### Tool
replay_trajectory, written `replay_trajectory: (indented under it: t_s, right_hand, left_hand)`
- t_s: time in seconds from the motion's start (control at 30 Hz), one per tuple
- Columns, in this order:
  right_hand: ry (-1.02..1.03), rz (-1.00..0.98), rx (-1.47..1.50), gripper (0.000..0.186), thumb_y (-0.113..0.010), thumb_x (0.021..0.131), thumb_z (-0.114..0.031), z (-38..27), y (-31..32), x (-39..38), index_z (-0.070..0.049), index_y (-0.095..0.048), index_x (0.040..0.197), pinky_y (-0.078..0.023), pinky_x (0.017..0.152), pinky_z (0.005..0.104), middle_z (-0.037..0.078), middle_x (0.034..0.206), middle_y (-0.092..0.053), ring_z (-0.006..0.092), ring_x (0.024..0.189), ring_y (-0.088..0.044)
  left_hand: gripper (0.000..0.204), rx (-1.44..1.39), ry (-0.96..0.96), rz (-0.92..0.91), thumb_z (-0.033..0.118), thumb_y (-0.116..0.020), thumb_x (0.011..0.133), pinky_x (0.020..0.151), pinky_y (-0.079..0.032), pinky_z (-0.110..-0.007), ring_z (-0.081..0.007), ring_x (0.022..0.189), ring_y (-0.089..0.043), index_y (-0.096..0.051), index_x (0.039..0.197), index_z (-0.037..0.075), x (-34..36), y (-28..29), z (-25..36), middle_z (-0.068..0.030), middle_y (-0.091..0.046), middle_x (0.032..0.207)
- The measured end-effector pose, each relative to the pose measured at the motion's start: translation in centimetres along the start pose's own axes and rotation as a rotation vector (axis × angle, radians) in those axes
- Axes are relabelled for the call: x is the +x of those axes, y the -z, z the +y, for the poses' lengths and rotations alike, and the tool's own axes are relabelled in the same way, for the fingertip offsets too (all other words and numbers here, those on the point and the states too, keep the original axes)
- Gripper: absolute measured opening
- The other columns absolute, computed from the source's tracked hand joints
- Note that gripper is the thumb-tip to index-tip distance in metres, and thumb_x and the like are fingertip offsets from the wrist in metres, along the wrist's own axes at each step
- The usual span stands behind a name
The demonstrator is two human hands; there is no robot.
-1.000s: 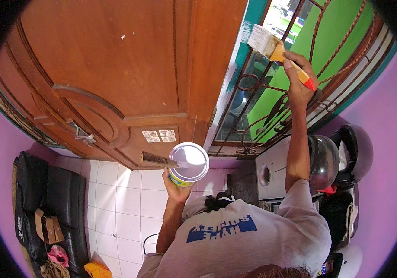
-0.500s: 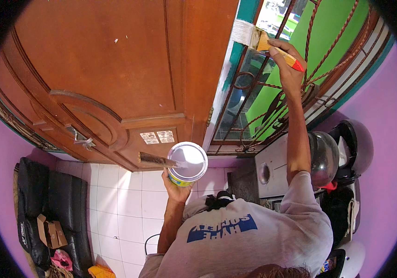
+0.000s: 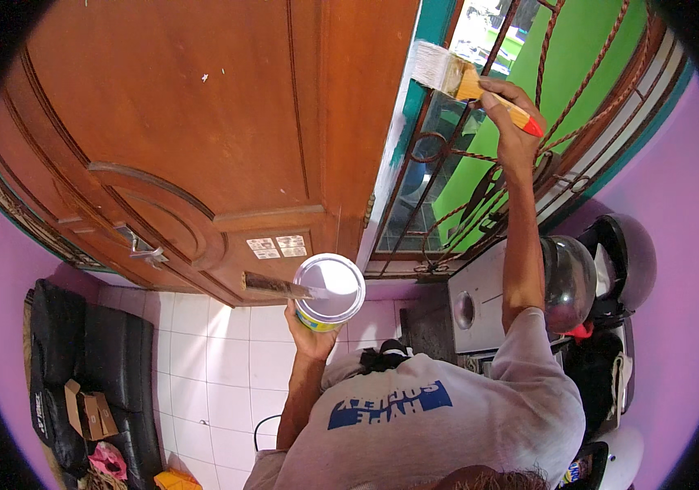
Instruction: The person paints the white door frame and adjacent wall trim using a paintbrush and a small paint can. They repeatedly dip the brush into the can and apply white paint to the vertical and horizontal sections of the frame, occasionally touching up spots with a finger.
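Looks like painting the teal window frame (image 3: 434, 23) white. Right hand (image 3: 514, 118) has its grip round the paintbrush (image 3: 469, 82), left hand (image 3: 310, 340) holds the paint can (image 3: 317, 319); next stroke probably needs steady pressure.

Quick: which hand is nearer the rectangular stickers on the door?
Left. In this view, the left hand, holding the paint can, is just below and right of the stickers; the right hand, holding the brush, is well above and right of them.
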State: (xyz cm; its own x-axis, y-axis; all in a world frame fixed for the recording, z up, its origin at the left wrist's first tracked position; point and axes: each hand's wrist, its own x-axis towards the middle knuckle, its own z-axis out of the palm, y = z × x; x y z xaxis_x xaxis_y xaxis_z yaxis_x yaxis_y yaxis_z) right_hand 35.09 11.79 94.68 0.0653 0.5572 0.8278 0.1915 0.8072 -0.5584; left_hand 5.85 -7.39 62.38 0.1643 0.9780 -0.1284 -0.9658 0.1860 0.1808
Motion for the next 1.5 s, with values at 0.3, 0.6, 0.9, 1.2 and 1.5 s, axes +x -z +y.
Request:
replay_trajectory:
  t_s: [0.3,0.6,0.9,1.2,1.5]
  right_hand:
    - [-0.043,-0.017,-0.024,0.023,-0.071,0.094,-0.011,1.6,0.6,0.2,0.001,-0.073,0.113,-0.057,0.08,0.0286,0.01,0.108,-0.071,0.0178,0.088,-0.07]
    - [-0.119,-0.024,0.018,0.022,-0.069,0.094,-0.008,2.2,0.3,-1.6,0.002,-0.072,0.113,-0.057,0.082,0.029,0.01,0.112,-0.07,0.0182,0.093,-0.069]
    - [-0.032,-0.087,-0.037,0.021,-0.067,0.095,-0.008,4.1,0.5,-2.3,0.0,-0.071,0.114,-0.056,0.084,0.0282,0.01,0.113,-0.07,0.0155,0.096,-0.067]
    - [-0.024,-0.04,-0.055,0.021,-0.069,0.094,-0.009,3.9,-0.1,-4.4,0.001,-0.072,0.112,-0.053,0.091,0.0314,0.012,0.114,-0.071,0.018,0.1,-0.067]
    - [0.008,-0.07,-0.218,0.022,-0.066,0.098,-0.009,5.3,-0.4,-6.3,0.003,-0.07,0.115,-0.056,0.081,0.0268,0.009,0.11,-0.07,0.0133,0.096,-0.067]
  left_hand:
    - [0.074,-0.011,-0.009,-0.022,0.063,-0.054,0.095,0.104,-0.048,-0.059,-0.0335,0.135,-0.051,-0.044,0.151,0.016,-0.6,-0.8,0.0,-0.0109,-0.05,0.15]
    - [0.074,-0.029,-0.037,-0.006,0.063,-0.057,0.093,0.104,-0.048,-0.059,-0.033,0.135,-0.051,-0.045,0.15,0.016,-1.0,-0.1,0.1,-0.0109,-0.051,0.149]
    - [0.076,-0.019,-0.042,-0.014,0.064,-0.058,0.092,0.106,-0.048,-0.059,-0.033,0.134,-0.052,-0.044,0.15,0.016,-1.3,0.1,0.0,-0.0113,-0.052,0.148]
    - [0.075,-0.005,-0.055,0.011,0.064,-0.058,0.092,0.104,-0.05,-0.056,-0.0315,0.133,-0.053,-0.047,0.148,0.016,-0.9,0.2,0.0,-0.0105,-0.052,0.147]
    - [0.074,-0.017,-0.04,0.036,0.064,-0.057,0.093,0.103,-0.052,-0.055,-0.0325,0.132,-0.054,-0.047,0.148,0.016,-1.1,0.1,-0.1,-0.0109,-0.054,0.146]
